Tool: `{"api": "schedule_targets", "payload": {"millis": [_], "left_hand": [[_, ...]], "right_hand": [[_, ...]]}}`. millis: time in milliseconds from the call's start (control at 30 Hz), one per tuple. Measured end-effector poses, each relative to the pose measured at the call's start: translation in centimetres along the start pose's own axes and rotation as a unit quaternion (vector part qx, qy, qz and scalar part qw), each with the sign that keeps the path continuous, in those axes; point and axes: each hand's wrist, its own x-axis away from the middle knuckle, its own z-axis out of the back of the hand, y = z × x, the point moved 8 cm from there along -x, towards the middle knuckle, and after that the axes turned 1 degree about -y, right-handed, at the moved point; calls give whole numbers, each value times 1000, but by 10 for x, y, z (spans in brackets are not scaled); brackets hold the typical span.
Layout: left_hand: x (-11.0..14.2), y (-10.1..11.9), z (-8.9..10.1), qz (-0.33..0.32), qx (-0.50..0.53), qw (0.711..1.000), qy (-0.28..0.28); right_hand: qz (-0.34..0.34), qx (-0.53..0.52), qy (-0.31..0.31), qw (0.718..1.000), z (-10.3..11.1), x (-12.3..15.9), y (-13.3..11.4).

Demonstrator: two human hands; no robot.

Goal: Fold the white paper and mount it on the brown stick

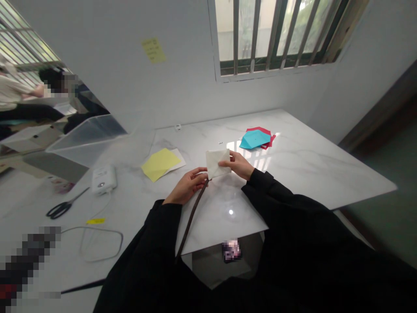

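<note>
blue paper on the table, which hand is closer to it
Right. The right hand, holding the white paper, is just below and left of the blue paper in the view. The left hand is farther left, by the white paper's lower left corner.

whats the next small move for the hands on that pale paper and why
Perhaps the right hand could press its thumb along the pale paper: that thumb already lies on it, slanting lines there look like creases, and the left hand is at its lower left corner.
</note>
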Motion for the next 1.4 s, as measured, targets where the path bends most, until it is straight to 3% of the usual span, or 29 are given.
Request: {"api": "schedule_targets", "payload": {"millis": [133, 333, 567, 633, 700, 767, 833, 900, 1033, 1233, 1400], "left_hand": [[1, -2, -1, 19, -13, 1000, -16], [0, -3, -1, -1, -3, 1000, -15], [1, 8, 18, -37, 66, 994, 83], [2, 10, 22, -42, 84, 990, 102], [2, 11, 23, -46, 89, 989, 109], [2, 12, 22, -49, 83, 990, 107], [2, 12, 22, -54, 77, 990, 107], [2, 12, 22, -57, 74, 990, 109], [2, 12, 21, -58, 70, 990, 105], [2, 11, 20, -50, 76, 991, 102], [1, 10, 18, -46, 74, 992, 95]], "right_hand": [[-2, -14, 27, 1000, 15, -4, 0], [-8, -2, 31, 999, 18, -4, 4], [3, 140, 147, 979, 45, -9, 6], [-15, 148, 147, 978, 44, -7, 7], [-36, 153, 104, 982, 34, -4, 8], [-60, 182, -4, 981, 12, 0, 11], [-76, 221, -124, 964, -12, 8, 14], [-77, 248, -177, 949, -25, 14, 17], [-58, 261, -115, 957, -18, 9, 15], [-48, 227, 43, 972, 14, 0, 8], [-63, 199, 120, 971, 31, -2, 13]]}}
